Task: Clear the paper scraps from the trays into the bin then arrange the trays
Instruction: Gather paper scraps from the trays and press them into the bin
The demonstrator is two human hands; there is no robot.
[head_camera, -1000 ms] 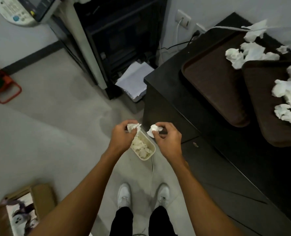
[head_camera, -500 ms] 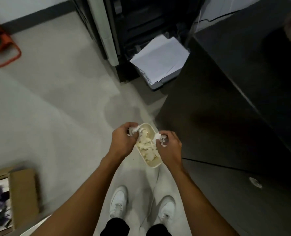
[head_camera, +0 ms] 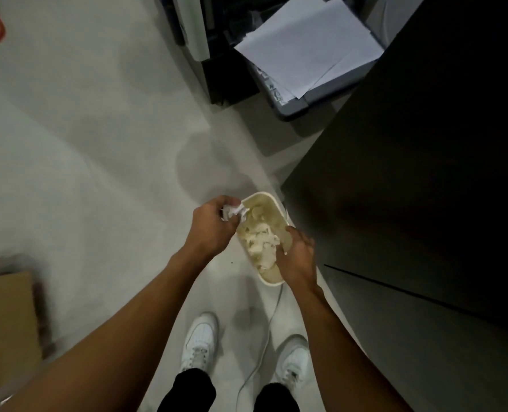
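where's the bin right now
In the head view the bin sits on the floor near centre, between the left hand and right hand, beside the dark cabinet.

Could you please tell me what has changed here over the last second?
The right hand has lowered into the cream rectangular bin, and the scrap it pinched is no longer visible, apparently released onto the paper pile. The view tilted down, so the trays left the frame. The left hand still grips its crumpled white paper scrap at the bin's rim.
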